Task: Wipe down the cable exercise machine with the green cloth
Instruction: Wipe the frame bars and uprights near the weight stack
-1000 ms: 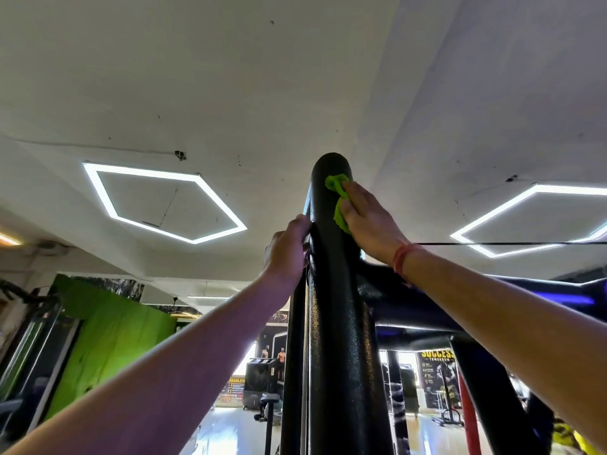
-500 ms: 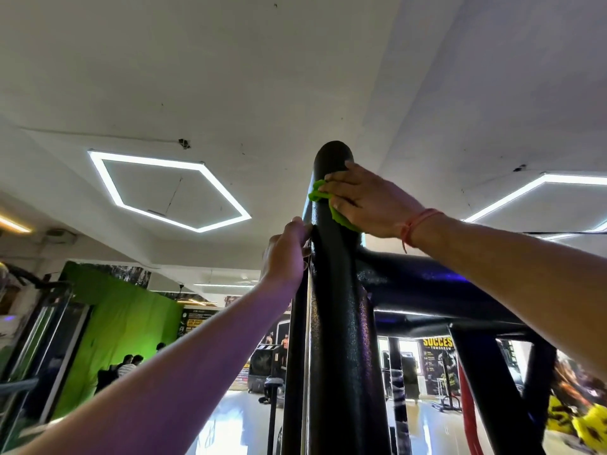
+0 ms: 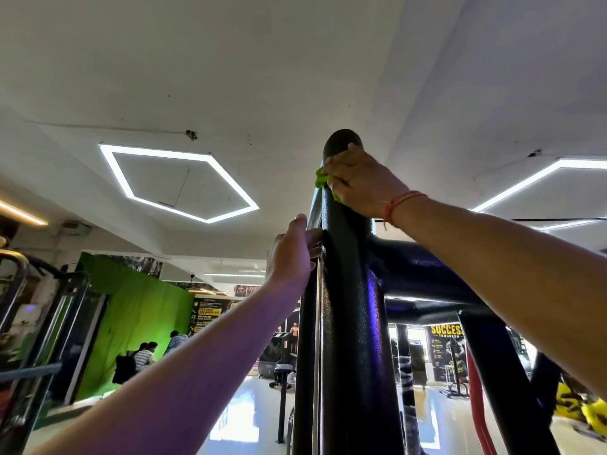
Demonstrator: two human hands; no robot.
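Observation:
The cable machine's thick black upright post rises through the middle of the view to a rounded top. My right hand wraps around the post just under that top, pressing the green cloth against it; only a crumpled edge of the cloth shows past my fingers. My left hand grips the thinner black bar and chrome rail on the post's left side, lower than the right hand. A black crossbeam runs off to the right behind my right forearm.
White ceiling with hexagonal light strips overhead. A bright green wall and several people lie far left. Another machine frame stands at the left edge. A slanted black strut and red band are at lower right.
My right hand has slid the cloth around the top of the post from its right face toward the left and front. The left hand has kept its grip on the rail.

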